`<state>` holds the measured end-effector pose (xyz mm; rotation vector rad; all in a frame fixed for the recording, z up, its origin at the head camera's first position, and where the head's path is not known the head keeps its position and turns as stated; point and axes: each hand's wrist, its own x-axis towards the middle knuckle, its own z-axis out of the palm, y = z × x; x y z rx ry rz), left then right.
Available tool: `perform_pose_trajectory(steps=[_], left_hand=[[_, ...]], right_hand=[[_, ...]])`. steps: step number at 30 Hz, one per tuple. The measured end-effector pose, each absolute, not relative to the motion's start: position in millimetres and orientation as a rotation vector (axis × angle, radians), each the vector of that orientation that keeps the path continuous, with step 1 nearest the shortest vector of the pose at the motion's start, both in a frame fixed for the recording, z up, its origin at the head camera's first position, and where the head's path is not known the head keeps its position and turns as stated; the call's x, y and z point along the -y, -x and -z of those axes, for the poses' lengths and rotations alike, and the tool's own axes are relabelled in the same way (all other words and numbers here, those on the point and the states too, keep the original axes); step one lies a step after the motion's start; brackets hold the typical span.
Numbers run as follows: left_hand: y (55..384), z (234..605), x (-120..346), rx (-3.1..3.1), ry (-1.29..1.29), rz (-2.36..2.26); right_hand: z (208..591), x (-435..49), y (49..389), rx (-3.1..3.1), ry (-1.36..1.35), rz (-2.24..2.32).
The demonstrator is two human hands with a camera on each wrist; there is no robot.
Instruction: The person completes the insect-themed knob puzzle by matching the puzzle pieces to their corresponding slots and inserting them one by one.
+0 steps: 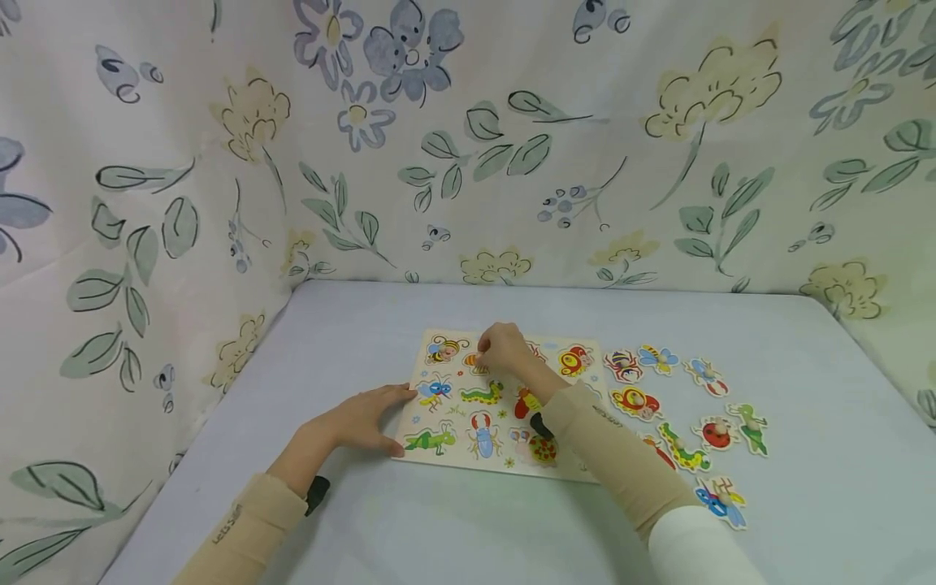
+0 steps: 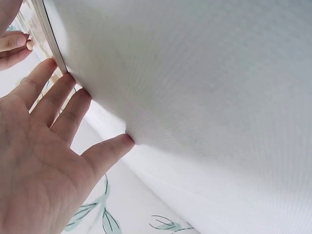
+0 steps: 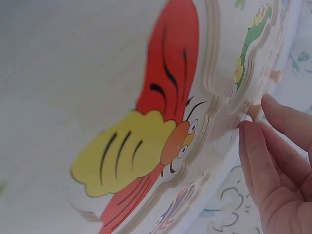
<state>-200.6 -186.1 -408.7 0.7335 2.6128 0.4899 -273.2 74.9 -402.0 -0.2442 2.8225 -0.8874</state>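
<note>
On the pale tabletop (image 1: 453,528), the insect puzzle board (image 1: 462,424) lies flat, left of loose pieces (image 1: 636,402). The left hand's (image 1: 361,418) grip is spread, its fingertips touching the board's left edge; the right hand's (image 1: 504,349) grip pinches a small knob (image 2: 30,45) by the far row.

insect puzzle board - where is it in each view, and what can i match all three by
Head: insect puzzle board just below the picture's centre, lying flat.
Left wrist: only its edge and a sliver of face, upper left.
Right wrist: close up and steeply angled, filling the left and centre.
Shared landmark: the floral fabric.
</note>
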Motion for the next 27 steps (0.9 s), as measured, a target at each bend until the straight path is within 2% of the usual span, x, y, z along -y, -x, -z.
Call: perform_pose_trajectory(steps=[27], left_hand=[[200.5,409.7,187.0,-2.617,-0.725,-0.498]], right_hand=[[390.9,-119.7,266.9,-2.827,0.244,1.112]])
